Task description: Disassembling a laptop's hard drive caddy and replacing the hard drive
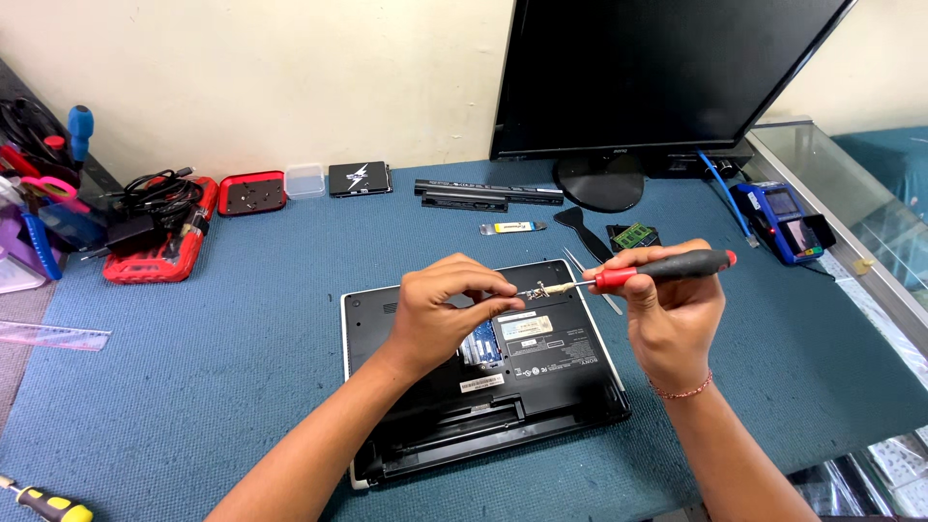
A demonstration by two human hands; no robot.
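The left hand [440,309] pinches a small silver metal bracket [537,289] between thumb and fingertips, holding it up above the upturned black laptop with a white rim [580,372]. The right hand [667,314] is closed around the black and red handle of a slim screwdriver [667,266], held nearly level, its thin shaft pointing toward the left hand and its tip meeting the bracket. A thin pink beaded bracelet [681,391] sits on the right wrist.

Below the left hand, the laptop lies bottom side up on the blue felt-covered worktop [213,348], with an open bay showing a blue circuit board [480,343] just under the left fingers. Beyond the right hand lie a black plastic pry tool [580,224] and a small green memory module [633,235], and farther back stands a black monitor [657,72]. Beyond the left hand, a long black laptop battery [483,193] rests near the wall. Far out past the left hand sits a red tool tray [155,256] full of black cables. A yellow and black screwdriver handle [43,503] lies at the near edge, on the left arm's side.
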